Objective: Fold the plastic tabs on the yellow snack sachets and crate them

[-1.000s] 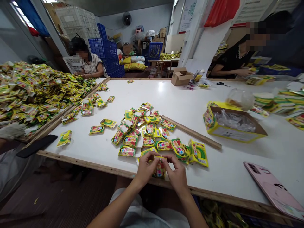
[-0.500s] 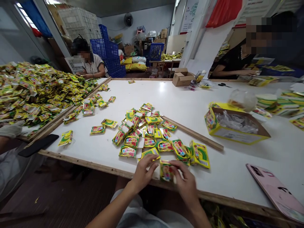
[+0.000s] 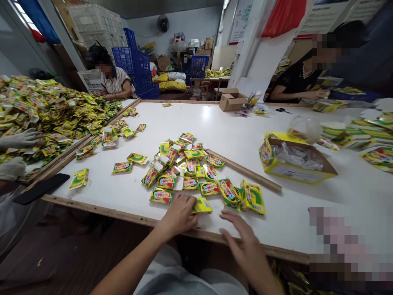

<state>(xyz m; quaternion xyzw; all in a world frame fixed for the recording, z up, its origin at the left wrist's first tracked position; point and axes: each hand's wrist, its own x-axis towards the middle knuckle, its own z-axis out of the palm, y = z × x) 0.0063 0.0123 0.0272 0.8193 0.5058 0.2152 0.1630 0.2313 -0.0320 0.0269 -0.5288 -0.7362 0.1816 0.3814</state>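
Observation:
My left hand (image 3: 181, 213) is at the near side of a loose pile of small printed boxes (image 3: 190, 167), its fingers curled down at the left end of a yellow-green box (image 3: 203, 205). That box lies at the pile's front, partly covered by the fingers. To its right, my right hand (image 3: 241, 241) is over the table's near edge, thumb and fingers apart, with nothing visible between them. Closest beyond it are a yellow box (image 3: 252, 197) and a red-and-green one (image 3: 229, 191).
A wooden strip (image 3: 244, 170) lies right of the pile. Farther right stands an open carton (image 3: 297, 172) holding clear plastic bags. A wooden rail (image 3: 101, 137) separates a large heap of boxes (image 3: 52, 110), where gloved hands (image 3: 21, 139) reach in. A black object (image 3: 41, 189) sits at the left corner.
The box that was between both hands is no longer seen there. My right hand has opened and drawn slightly right. My left hand has come down onto the front box, which has shifted nearer.

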